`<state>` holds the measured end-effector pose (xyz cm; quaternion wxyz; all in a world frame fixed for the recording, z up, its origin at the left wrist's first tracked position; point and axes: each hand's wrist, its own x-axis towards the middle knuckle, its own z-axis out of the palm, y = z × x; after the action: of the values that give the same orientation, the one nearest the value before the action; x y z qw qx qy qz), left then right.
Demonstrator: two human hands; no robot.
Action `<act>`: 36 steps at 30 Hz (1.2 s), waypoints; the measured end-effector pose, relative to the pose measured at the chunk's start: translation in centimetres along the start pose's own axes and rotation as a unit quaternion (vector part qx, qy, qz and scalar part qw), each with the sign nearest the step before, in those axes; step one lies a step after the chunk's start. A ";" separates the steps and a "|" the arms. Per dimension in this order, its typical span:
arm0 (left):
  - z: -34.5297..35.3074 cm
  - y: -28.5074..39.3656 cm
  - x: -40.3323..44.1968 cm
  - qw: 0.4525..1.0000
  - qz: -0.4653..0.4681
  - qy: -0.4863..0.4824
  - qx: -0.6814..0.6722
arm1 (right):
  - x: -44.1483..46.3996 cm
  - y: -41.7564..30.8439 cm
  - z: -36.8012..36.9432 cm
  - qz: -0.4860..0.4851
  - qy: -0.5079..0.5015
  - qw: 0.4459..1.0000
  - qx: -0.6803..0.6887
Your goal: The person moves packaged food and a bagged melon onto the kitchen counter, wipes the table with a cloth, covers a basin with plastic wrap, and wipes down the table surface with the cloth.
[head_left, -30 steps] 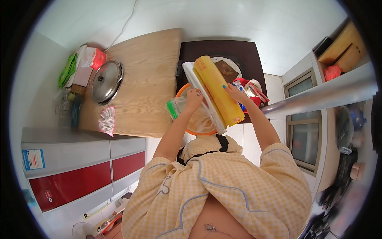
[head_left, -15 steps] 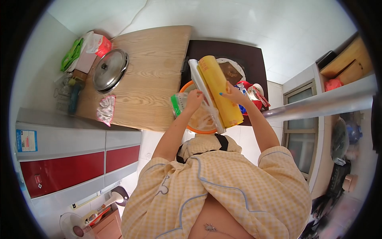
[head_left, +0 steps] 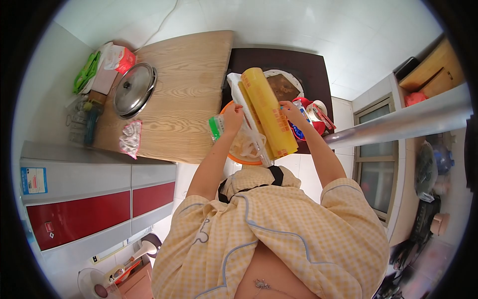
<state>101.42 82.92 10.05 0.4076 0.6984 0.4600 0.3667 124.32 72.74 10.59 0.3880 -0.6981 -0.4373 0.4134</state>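
A long yellow cling film roll (head_left: 269, 112) with red print leans above an orange-rimmed basin (head_left: 244, 160). Along its left side runs a white, partly clear plastic bag (head_left: 237, 82), its loose film hanging over the basin. My left hand (head_left: 233, 118) is closed at this bag, with the fingertips pinched together on the plastic. At the roll's right edge, my right hand (head_left: 294, 112) is closed with its fingertips against the yellow surface. Beside my left hand lies a green-and-clear packet (head_left: 216, 128). The roll and bag hide much of the basin.
To the left, a wooden board (head_left: 189, 89) bears a steel pot lid (head_left: 133, 89) and a pink-edged cloth (head_left: 131, 138). A dark table (head_left: 318, 65) holds a round white-rimmed item (head_left: 298, 82) and red containers (head_left: 318, 119). A metal pole (head_left: 398, 128) crosses at right.
My right hand has gone from lying spread on the roll to gripping at its right edge. The roll and bag have shifted slightly left, and my left hand has moved left with them.
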 end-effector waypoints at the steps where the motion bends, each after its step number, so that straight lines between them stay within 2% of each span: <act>1: -0.4 0.3 0.0 0.999 0.020 0.010 0.026 | 0.4 0.5 0.0 0.011 0.001 1.000 0.012; 3: -0.8 0.5 -0.1 0.998 0.039 0.021 0.054 | 0.9 1.1 0.1 0.021 0.000 1.000 0.023; 6: -1.2 -0.1 -0.1 0.996 0.010 0.014 0.090 | 1.2 1.1 0.6 0.002 0.008 0.998 0.057; 8: -1.5 -1.0 -0.3 0.983 0.008 0.036 0.181 | 0.9 0.7 1.3 0.020 -0.019 0.981 0.191; 9: -1.6 -1.5 -0.5 0.983 0.007 0.037 0.182 | 0.2 -0.4 1.5 0.021 -0.021 0.981 0.192; 11: -1.9 -2.4 -0.8 0.962 -0.054 0.110 0.244 | -1.5 -3.8 1.9 0.080 -0.076 0.972 0.207; 12: -2.2 -2.3 -1.1 0.962 -0.055 0.110 0.244 | -0.8 -3.1 2.7 0.080 -0.077 0.972 0.207; 14: -3.0 -2.1 -1.5 0.936 -0.146 0.055 0.316 | 1.2 -0.6 4.8 -0.026 -0.021 0.999 -0.021; 15: -3.2 -2.9 -1.6 0.936 -0.147 0.054 0.317 | 0.9 -1.0 5.5 -0.024 -0.022 0.999 -0.021; 17: -3.4 -5.1 -1.5 0.950 -0.137 -0.064 0.272 | -0.2 -3.2 7.1 0.002 0.018 0.967 -0.256; 21: -3.6 -4.7 -1.5 0.952 -0.144 -0.067 0.261 | -2.9 -7.3 9.2 -0.013 0.014 0.936 -0.353; 23: -3.5 -4.8 -1.0 0.948 -0.167 -0.065 0.263 | -3.3 -8.2 9.4 -0.012 -0.024 0.921 -0.389; 24: -3.5 -5.1 -0.7 0.948 -0.167 -0.065 0.263 | -3.2 -8.1 9.4 -0.012 -0.024 0.921 -0.388; 26: -3.6 -5.8 -0.2 0.960 -0.159 -0.045 0.226 | -2.9 -7.5 8.9 -0.022 0.004 0.978 -0.206; 27: -3.7 -5.6 -0.3 0.960 -0.159 -0.045 0.226 | -2.8 -7.4 8.3 -0.023 0.004 0.978 -0.206; 29: -3.8 -5.0 -0.6 0.957 -0.118 -0.013 0.264 | -2.6 -7.3 6.5 -0.117 0.026 0.988 -0.102; 30: -3.8 -4.7 -0.7 0.957 -0.118 -0.013 0.263 | -2.0 -6.2 6.3 -0.117 0.025 0.988 -0.103; 32: -3.8 -4.3 -0.9 0.959 -0.097 0.001 0.266 | -0.6 -3.3 6.8 -0.171 0.109 0.979 -0.007; 33: -3.6 -4.4 -1.1 0.959 -0.098 0.002 0.265 | -1.1 -3.9 6.2 -0.171 0.108 0.979 -0.008; 35: -3.4 -4.6 -1.4 0.958 -0.084 0.043 0.269 | -2.7 -6.3 4.7 -0.075 0.087 0.993 -0.018; 36: -3.3 -4.6 -1.5 0.958 -0.085 0.043 0.269 | -2.6 -5.8 4.6 -0.075 0.086 0.993 -0.018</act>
<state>96.43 83.35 7.01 0.2137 0.7239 0.6169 0.2230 117.75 73.02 14.83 0.4412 -0.7036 -0.4606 0.3133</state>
